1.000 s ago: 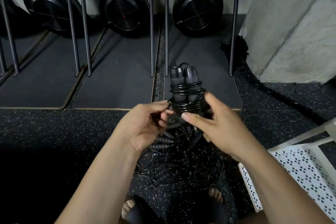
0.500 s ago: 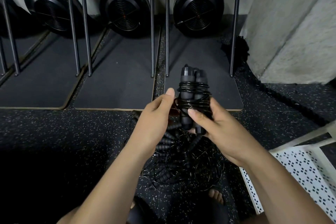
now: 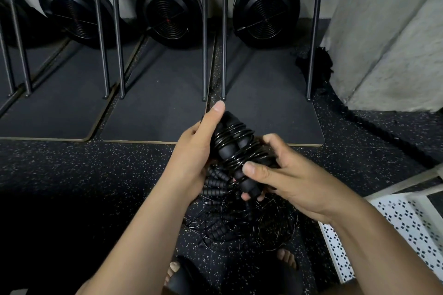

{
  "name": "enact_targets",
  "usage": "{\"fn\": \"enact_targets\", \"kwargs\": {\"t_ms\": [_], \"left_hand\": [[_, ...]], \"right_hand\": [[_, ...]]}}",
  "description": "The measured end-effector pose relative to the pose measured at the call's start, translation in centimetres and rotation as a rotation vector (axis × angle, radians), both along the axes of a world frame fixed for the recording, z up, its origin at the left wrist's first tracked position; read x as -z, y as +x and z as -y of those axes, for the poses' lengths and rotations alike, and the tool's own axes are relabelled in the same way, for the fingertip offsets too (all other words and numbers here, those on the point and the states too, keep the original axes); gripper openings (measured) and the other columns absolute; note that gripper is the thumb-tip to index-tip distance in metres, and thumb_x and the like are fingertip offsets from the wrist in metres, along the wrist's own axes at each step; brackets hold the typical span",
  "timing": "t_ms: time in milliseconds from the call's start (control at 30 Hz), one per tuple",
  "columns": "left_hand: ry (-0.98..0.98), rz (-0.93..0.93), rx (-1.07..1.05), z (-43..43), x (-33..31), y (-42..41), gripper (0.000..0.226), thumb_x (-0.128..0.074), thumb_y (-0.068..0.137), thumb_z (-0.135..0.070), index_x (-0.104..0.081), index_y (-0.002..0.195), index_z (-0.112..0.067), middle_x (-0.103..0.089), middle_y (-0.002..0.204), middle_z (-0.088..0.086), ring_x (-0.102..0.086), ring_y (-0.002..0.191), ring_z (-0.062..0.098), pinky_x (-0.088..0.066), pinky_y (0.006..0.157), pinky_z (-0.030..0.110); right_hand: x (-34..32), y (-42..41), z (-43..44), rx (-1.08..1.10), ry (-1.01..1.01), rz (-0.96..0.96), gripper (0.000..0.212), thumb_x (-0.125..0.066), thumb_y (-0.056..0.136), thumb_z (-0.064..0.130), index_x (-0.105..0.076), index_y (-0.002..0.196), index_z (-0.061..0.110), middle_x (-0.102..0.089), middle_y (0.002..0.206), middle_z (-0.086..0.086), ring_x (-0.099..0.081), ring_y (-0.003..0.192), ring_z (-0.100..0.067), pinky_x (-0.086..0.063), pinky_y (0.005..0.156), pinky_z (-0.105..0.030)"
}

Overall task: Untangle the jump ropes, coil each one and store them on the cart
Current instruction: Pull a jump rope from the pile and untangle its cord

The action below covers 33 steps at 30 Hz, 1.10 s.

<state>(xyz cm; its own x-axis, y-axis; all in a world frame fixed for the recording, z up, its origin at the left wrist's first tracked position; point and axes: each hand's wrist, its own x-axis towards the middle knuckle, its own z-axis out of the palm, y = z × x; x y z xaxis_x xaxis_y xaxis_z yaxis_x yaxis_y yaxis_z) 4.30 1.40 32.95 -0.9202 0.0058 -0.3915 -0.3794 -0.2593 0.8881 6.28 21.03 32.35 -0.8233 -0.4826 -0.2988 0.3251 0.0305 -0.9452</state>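
Note:
A coiled black jump rope (image 3: 233,148), its thin cable wound round its two foam handles, lies tilted between my hands at the frame's middle. My left hand (image 3: 196,151) cups its upper left side, thumb stretched up past the handle tops. My right hand (image 3: 275,175) grips the lower end, thumb across the wraps and fingers curled underneath. Below them a tangled pile of black jump ropes (image 3: 239,218) with ribbed handles lies on the floor. The white perforated cart (image 3: 402,230) stands at the lower right.
Three black fan-wheel rowing machines (image 3: 170,9) stand on dark mats behind thin metal posts (image 3: 205,31). A thick black battle rope (image 3: 383,132) runs along the concrete pillar (image 3: 395,38) at the right. My sandalled feet (image 3: 182,275) are on the speckled rubber floor.
The wrapped rope has tipped from upright to slanting down to the right. My left hand moved up along it with the thumb extended; my right hand shifted down to its lower end.

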Motion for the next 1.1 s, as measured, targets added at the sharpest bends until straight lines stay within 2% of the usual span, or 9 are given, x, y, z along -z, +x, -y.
{"fn": "enact_targets", "kwargs": {"t_ms": [167, 333, 400, 500, 633, 733, 833, 933, 1100], "left_hand": [[0.044, 0.000, -0.063, 0.2, -0.1, -0.2, 0.042, -0.069, 0.095, -0.054, -0.070, 0.104, -0.013, -0.073, 0.084, 0.012, -0.071, 0.077, 0.025, -0.061, 0.066, 0.030], [0.180, 0.056, -0.033, 0.2, 0.1, -0.4, 0.054, -0.077, 0.088, -0.056, -0.071, 0.117, -0.011, -0.073, 0.114, 0.027, -0.071, 0.099, 0.034, -0.062, 0.095, 0.045], [0.208, 0.040, -0.064, 0.2, 0.1, -0.5, 0.047, -0.078, 0.089, -0.054, -0.070, 0.112, -0.014, -0.071, 0.111, 0.025, -0.069, 0.099, 0.034, -0.060, 0.098, 0.047], [0.070, -0.049, -0.132, 0.5, 0.4, -0.5, 0.032, -0.076, 0.094, -0.048, -0.067, 0.100, -0.018, -0.069, 0.097, 0.011, -0.067, 0.089, 0.025, -0.060, 0.079, 0.036], [-0.124, -0.158, -0.173, 0.4, 0.8, -0.5, 0.030, -0.071, 0.098, -0.052, -0.069, 0.091, -0.023, -0.073, 0.092, -0.002, -0.069, 0.085, 0.011, -0.055, 0.080, 0.029], [-0.225, -0.196, -0.140, 0.2, 0.9, -0.3, 0.043, -0.062, 0.100, -0.063, -0.068, 0.095, -0.021, -0.072, 0.090, -0.001, -0.070, 0.084, 0.011, -0.055, 0.081, 0.032], [-0.299, -0.183, -0.072, 0.1, 0.9, -0.1, 0.061, -0.048, 0.100, -0.076, -0.065, 0.104, -0.017, -0.075, 0.098, 0.007, -0.073, 0.092, 0.016, -0.057, 0.095, 0.043], [-0.291, -0.168, -0.015, -0.2, 0.1, 0.1, 0.059, -0.050, 0.101, -0.074, -0.071, 0.107, -0.019, -0.080, 0.105, 0.004, -0.077, 0.104, 0.022, -0.056, 0.104, 0.049], [-0.255, -0.143, 0.053, -1.3, -2.4, 0.8, 0.051, -0.062, 0.099, -0.064, -0.076, 0.104, -0.016, -0.081, 0.103, 0.008, -0.078, 0.101, 0.027, -0.060, 0.098, 0.045]], "right_hand": [[0.4, -0.1, 0.2, 0.063, -0.121, 0.137, 0.049, -0.072, 0.093, 0.049, -0.068, 0.122, 0.010, -0.078, 0.107, -0.019, -0.074, 0.085, -0.033, -0.053, 0.065, -0.031], [0.3, 0.0, 0.9, -0.012, -0.387, 0.340, 0.049, -0.052, 0.104, 0.048, -0.080, 0.113, 0.010, -0.071, 0.095, -0.024, -0.064, 0.072, -0.023, -0.047, 0.061, -0.026], [0.5, 0.0, 1.2, 0.010, -0.434, 0.378, 0.050, -0.054, 0.102, 0.048, -0.079, 0.112, 0.007, -0.069, 0.092, -0.022, -0.060, 0.069, -0.021, -0.045, 0.059, -0.025], [1.4, 0.0, 1.4, 0.100, -0.292, 0.290, 0.052, -0.062, 0.100, 0.047, -0.073, 0.125, 0.002, -0.072, 0.103, -0.021, -0.062, 0.080, -0.026, -0.048, 0.064, -0.030], [2.0, 0.5, 2.0, 0.152, -0.052, 0.099, 0.054, -0.062, 0.095, 0.060, -0.068, 0.131, 0.022, -0.077, 0.110, -0.007, -0.068, 0.087, -0.023, -0.048, 0.072, -0.034], [2.3, 0.9, 2.5, 0.094, 0.077, -0.008, 0.053, -0.062, 0.095, 0.071, -0.063, 0.140, 0.043, -0.073, 0.134, 0.013, -0.067, 0.122, -0.009, -0.050, 0.100, -0.040], [2.0, 0.8, 2.3, 0.129, 0.026, 0.025, 0.062, -0.071, 0.093, 0.068, -0.060, 0.147, 0.037, -0.067, 0.145, 0.013, -0.060, 0.138, -0.009, -0.043, 0.118, -0.047], [0.6, 1.0, 1.7, 0.162, -0.057, 0.031, 0.047, -0.066, 0.100, 0.045, -0.065, 0.141, 0.023, -0.074, 0.135, 0.004, -0.068, 0.129, -0.015, -0.050, 0.114, -0.041], [-1.0, 2.2, 0.0, 0.138, -0.155, 0.063, 0.048, -0.069, 0.097, 0.028, -0.061, 0.141, 0.011, -0.073, 0.135, -0.010, -0.069, 0.128, -0.028, -0.056, 0.107, -0.044]]}}
